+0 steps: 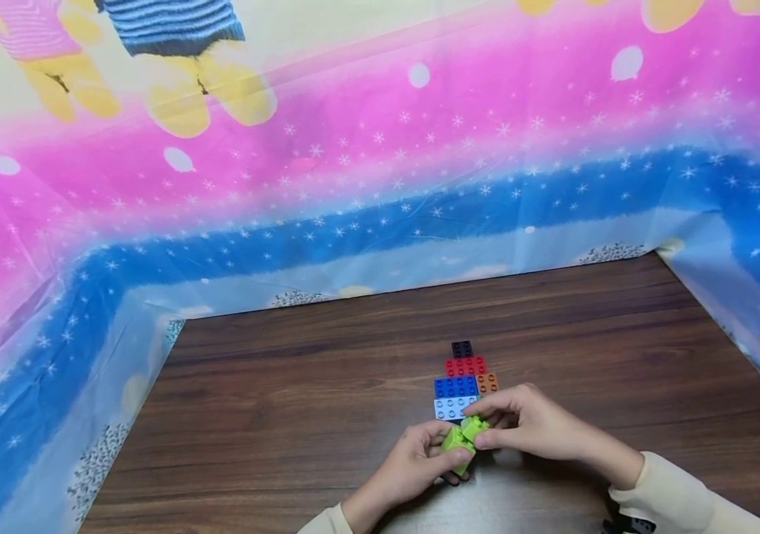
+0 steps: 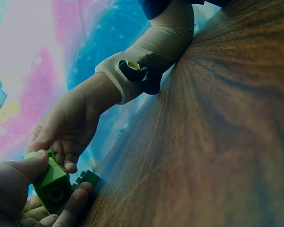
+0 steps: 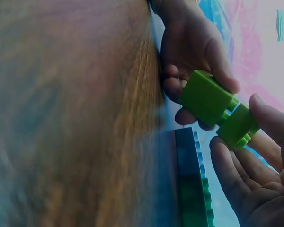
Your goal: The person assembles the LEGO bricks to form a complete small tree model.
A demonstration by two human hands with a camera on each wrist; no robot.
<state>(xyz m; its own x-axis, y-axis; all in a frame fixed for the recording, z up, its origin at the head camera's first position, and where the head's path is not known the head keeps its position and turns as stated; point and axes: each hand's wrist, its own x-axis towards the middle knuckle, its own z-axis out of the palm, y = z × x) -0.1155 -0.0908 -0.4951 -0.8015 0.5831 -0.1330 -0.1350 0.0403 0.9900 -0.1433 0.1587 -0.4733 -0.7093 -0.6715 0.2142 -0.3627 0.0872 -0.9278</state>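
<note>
In the head view my left hand [image 1: 413,458] grips a larger lime-green toy brick [image 1: 457,445] between thumb and fingers. My right hand [image 1: 540,424] pinches a smaller lime-green brick [image 1: 475,427] against it. From the right wrist view, the smaller brick [image 3: 236,126] meets the studded side of the larger brick [image 3: 207,98] at an angle; whether they are locked together I cannot tell. Just beyond the hands, flat on the table, lies a group of studded bricks: white [image 1: 449,409], blue [image 1: 454,386], orange [image 1: 487,383], red [image 1: 465,366] and black [image 1: 462,348].
The brown wooden table [image 1: 286,400] is bordered at the back and sides by a printed cloth [image 1: 380,215]. A dark device [image 1: 629,523] sits by my right sleeve [image 1: 669,493]. Low in the right wrist view, a row of bricks [image 3: 191,189] shows from the side.
</note>
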